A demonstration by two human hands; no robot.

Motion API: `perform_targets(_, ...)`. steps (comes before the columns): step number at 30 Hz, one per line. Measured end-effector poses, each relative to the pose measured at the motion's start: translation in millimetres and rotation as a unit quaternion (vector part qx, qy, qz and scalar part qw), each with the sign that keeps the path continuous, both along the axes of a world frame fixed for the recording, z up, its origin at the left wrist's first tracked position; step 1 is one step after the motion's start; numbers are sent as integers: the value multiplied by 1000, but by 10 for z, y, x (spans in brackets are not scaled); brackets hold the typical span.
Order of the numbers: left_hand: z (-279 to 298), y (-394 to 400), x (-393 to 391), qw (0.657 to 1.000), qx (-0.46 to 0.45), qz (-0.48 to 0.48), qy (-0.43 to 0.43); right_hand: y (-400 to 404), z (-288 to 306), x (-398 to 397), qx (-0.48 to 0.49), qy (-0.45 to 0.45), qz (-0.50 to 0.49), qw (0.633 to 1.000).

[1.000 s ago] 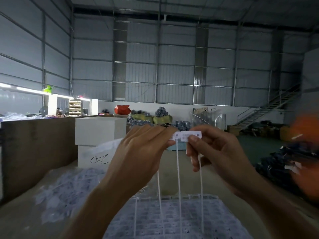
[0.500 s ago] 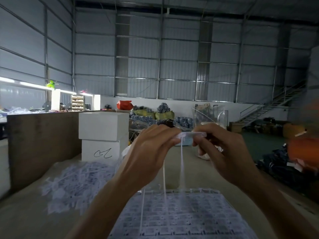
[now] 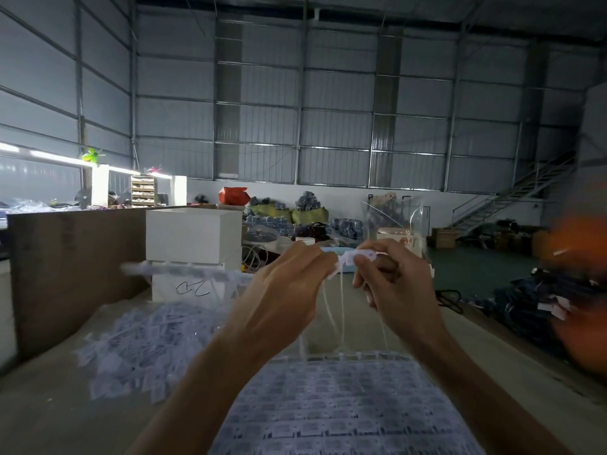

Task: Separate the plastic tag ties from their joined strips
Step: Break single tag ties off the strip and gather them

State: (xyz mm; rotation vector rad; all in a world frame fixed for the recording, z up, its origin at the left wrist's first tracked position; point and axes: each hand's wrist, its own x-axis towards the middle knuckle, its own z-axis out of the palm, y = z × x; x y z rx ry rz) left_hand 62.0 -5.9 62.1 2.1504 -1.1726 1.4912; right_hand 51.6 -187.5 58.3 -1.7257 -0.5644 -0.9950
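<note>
I hold a short white strip of joined tag ties [image 3: 353, 257] up at chest height. My left hand [image 3: 285, 290] pinches its left end and my right hand [image 3: 391, 284] pinches its right end. The strip looks bent between the two hands. Thin white tails [image 3: 341, 310] hang down from it. Below my forearms lies a flat stack of joined tag-tie sheets [image 3: 335, 408]. A loose pile of separated tag ties [image 3: 141, 343] spreads over the surface to the left.
Two stacked white boxes [image 3: 193, 238] stand behind the pile, beside a brown cardboard wall [image 3: 72, 270]. A clear plastic bag [image 3: 394, 215] stands beyond my hands. Dark bundles [image 3: 538, 300] and a blurred orange shape [image 3: 578, 244] lie at the right.
The strip, flat between my fingers before, now bends at its left end as my hands twist it. The camera has shifted slightly, so the boxes sit further right.
</note>
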Motion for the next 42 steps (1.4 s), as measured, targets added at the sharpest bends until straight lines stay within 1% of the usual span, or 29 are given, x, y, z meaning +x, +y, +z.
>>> perform_targets(1, -5, 3, 2, 1000, -9, -6, 27, 21, -10, 1, 6, 0, 7, 1000)
perform_targets(3, 27, 38, 3, 995, -64, -20, 80, 36, 11, -28, 3, -15, 36, 999)
perform_targets(5, 63, 82, 32, 988, -104, -37, 105, 10, 65, -72, -23, -42, 65, 997)
perform_targets(7, 94, 92, -3, 990, -99, -43, 94, -9, 90, -85, -61, -63, 48, 995)
perform_targets(9, 121, 62, -101, 996, -71, -14, 51, -33, 79, -34, -66, -61, 15, 996)
perform_targets(10, 135, 42, -163, 998, -58, 0, 25, -67, 68, 13, -41, -49, -7, 998)
perform_targets(11, 153, 24, -215, 999, -52, -1, 5, -130, 62, 65, 9, -28, -32, 999)
perform_targets(13, 217, 2, -275, 997, -64, -43, -15, -354, 70, 134, 132, 20, -59, 989)
perform_targets(14, 247, 8, -295, 995, -72, -65, -17, -467, 74, 134, 154, 33, -56, 986)
perform_targets(15, 266, 21, -306, 994, -76, -77, -16, -550, 69, 127, 141, 37, -40, 989)
perform_targets(17, 272, 60, -275, 995, -72, -68, -7, -536, 75, 86, 74, 43, 10, 996)
perform_targets(19, 249, 95, -206, 996, -68, -59, 26, -413, 108, 18, 24, 40, 43, 998)
perform_targets(23, 207, 137, -97, 991, -81, -75, 81, -242, 239, -165, -69, 29, 92, 993)
perform_targets(25, 207, 133, -93, 987, -86, -94, 101, -177, 273, -247, -136, 30, 90, 986)
perform_targets(27, 219, 125, -117, 984, -83, -115, 107, -100, 280, -292, -202, 9, 53, 978)
perform_targets(28, 223, 123, -129, 984, -80, -123, 104, -69, 279, -300, -214, 0, 37, 976)
perform_targets(32, 250, 121, -169, 981, -78, -148, 100, -67, 271, -305, -198, 5, 34, 979)
perform_targets(37, 255, 76, -217, 974, -80, -183, 103, -63, 260, -326, -233, 26, 54, 971)
perform_targets(39, 255, 67, -233, 974, -73, -184, 108, -76, 264, -324, -217, 32, 66, 973)
perform_targets(42, 260, 76, -239, 975, -66, -164, 137, -115, 297, -342, -149, 14, 76, 986)
